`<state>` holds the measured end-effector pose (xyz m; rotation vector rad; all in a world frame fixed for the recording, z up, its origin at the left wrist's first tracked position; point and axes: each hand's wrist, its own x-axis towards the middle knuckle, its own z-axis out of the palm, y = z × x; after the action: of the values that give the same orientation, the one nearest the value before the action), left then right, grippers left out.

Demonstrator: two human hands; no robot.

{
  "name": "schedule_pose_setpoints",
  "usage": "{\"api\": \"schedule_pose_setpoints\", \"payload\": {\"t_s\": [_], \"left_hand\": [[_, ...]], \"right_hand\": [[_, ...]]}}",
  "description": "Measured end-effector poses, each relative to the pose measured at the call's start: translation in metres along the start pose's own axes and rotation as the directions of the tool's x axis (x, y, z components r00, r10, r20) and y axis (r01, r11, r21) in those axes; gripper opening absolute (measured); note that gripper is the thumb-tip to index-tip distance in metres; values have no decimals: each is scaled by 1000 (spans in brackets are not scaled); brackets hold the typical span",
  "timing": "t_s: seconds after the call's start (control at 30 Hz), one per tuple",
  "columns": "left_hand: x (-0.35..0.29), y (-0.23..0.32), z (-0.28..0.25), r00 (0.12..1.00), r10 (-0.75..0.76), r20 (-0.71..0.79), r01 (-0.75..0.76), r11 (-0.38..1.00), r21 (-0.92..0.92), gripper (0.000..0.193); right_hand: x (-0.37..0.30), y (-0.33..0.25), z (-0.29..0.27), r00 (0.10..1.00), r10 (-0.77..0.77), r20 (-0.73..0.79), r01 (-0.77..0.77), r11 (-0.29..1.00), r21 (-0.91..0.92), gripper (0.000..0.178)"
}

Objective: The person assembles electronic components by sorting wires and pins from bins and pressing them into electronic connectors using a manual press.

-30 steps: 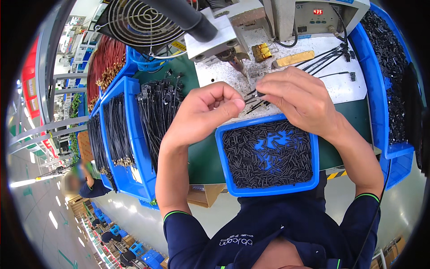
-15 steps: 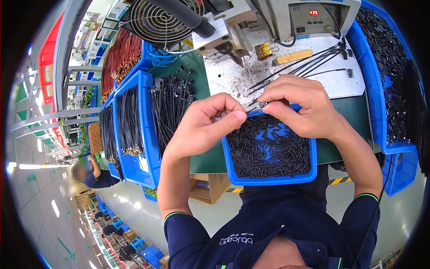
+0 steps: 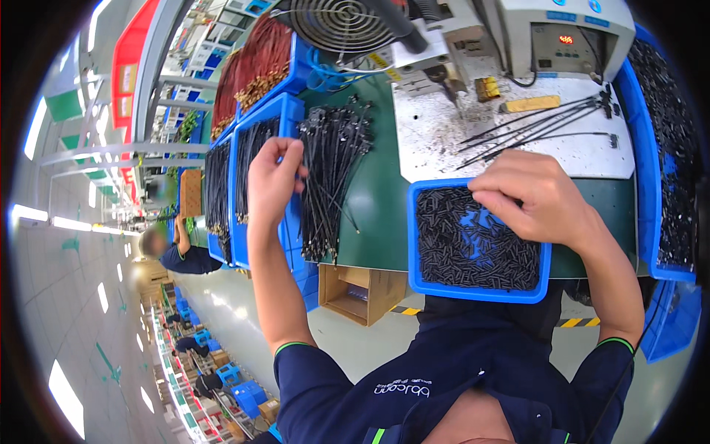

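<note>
My left hand (image 3: 272,180) is closed in a pinch over the rim of a blue bin (image 3: 296,111) that holds black cables (image 3: 255,137). Whatever sits between its fingers, if anything, is hidden. Beside that bin lies a loose heap of black cables (image 3: 325,170) with dark connector ends. Above the far right corner of a small blue tray (image 3: 484,294) is my right hand (image 3: 529,196), its thumb and bent fingers pressed together; I cannot make out anything between them. Short black tubes (image 3: 444,255) fill the tray, with blue bottom showing in its middle.
Behind the tray stands a machine with a metal tip (image 3: 452,96) above a soiled white plate (image 3: 429,140). Several black cables (image 3: 547,122) lie on that plate. A fan (image 3: 340,22) hangs at the back. A large blue bin (image 3: 643,148) of black parts borders the right.
My left hand has moved left, from beside my right hand to the cable bin. My right hand stays over the tray, and the whole view has shifted.
</note>
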<state>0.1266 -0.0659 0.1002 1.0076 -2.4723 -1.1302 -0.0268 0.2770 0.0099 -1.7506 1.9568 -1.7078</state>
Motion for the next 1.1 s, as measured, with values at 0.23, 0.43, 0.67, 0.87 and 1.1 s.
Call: {"api": "schedule_pose_setpoints", "payload": {"t_s": [0.23, 0.43, 0.67, 0.87, 1.1], "left_hand": [[58, -65, 15, 983, 89, -164, -96, 995, -35, 23], [58, -73, -37, 911, 167, -376, -85, 970, 226, 29], [102, -160, -123, 919, 140, -368, 108, 809, 577, 30], [130, -190, -106, 939, 107, -326, 73, 866, 495, 34], [158, -192, -95, 909, 7, -417, 278, 734, 619, 31]], "right_hand": [[-9, -2, 13, 975, -35, 218, 85, 971, -224, 9], [-10, -9, 12, 883, 68, 464, 60, 965, -255, 26], [-12, -17, 22, 838, 49, 544, 73, 977, -200, 15], [-9, -16, 31, 834, 77, 547, 59, 972, -226, 9], [-4, -16, 33, 876, 70, 477, 22, 982, -186, 11]]}}
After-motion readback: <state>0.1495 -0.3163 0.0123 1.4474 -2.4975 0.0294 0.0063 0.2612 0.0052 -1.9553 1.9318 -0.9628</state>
